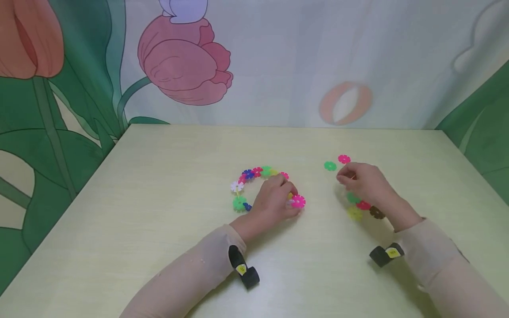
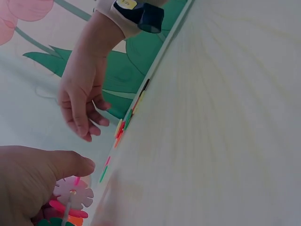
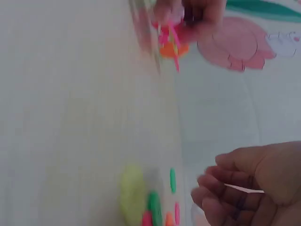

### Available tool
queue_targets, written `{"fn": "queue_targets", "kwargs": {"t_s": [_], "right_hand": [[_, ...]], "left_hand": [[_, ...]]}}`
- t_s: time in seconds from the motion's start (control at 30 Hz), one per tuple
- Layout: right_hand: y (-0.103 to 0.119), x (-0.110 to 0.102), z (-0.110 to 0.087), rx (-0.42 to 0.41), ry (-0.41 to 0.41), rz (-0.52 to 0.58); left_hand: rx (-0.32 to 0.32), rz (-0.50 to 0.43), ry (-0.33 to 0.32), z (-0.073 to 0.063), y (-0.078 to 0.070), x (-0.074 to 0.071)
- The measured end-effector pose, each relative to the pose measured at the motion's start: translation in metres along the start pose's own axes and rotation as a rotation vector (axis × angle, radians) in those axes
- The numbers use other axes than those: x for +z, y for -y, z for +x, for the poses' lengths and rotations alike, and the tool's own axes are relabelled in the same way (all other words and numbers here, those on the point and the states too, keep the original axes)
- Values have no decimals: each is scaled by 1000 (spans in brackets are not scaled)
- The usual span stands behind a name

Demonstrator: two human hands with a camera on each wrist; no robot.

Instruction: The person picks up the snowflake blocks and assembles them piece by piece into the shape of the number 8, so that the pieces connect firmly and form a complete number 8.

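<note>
Hands of one person reach over the tabletop, both sleeves entering from the bottom of the head view. At the upper left of that frame the curtain shows an orange tulip among green leaves, then a pink flower nearer the middle. Just below the frame's centre lies the ring, a loop of small notched discs; down its left side come white, then green, and across its top run dark blue, red, green and yellow. Covering its lower right part, the left hand grips it with bent fingers, beside a bright pink disc; in the left wrist view white, pink, orange and green discs show under the thumb. A black band with a yellow label circles that wrist. Right of centre, a green disc and a pink one lie near each other. Just below them hovers the right hand, fingers relaxed and loosely bent, raised off the tabletop. Beneath it, another green disc, a yellow, a red and a brown one sit grouped, partly hidden by the hand.
</note>
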State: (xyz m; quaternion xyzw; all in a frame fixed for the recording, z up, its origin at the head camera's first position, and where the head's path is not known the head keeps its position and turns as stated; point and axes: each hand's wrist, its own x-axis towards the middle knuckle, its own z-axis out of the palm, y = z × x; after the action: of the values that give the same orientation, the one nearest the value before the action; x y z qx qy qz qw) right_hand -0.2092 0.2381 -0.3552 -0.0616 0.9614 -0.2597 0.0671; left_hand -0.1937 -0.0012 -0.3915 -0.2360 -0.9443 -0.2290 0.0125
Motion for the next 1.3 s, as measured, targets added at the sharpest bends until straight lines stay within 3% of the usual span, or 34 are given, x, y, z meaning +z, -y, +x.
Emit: {"fn": "queue_targets", "kwargs": {"t_s": [0.1,0.23,0.33,0.43,0.8,0.97,1.17,1.3], "right_hand": [[-14,-11,6,79,-22,-154],[-29,-20,13,218,23,-276],[-38,-20,17,290,63,-282],[-44,-17,20,295,64,-240],[-53,-16,13,164,-101,-127],[-41,-12,-1,123,-172,-63],[-12,7,-18,-64,-234,38],[3,22,-26,-176,-190,135]], "left_hand": [[6,18,3,0,0,0],[15,25,-1,0,1,0],[18,25,-6,0,1,0],[16,21,-6,0,2,0],[12,28,0,1,2,-1],[13,54,11,2,1,-1],[19,51,11,2,1,-2],[26,30,10,2,2,-2]]}}
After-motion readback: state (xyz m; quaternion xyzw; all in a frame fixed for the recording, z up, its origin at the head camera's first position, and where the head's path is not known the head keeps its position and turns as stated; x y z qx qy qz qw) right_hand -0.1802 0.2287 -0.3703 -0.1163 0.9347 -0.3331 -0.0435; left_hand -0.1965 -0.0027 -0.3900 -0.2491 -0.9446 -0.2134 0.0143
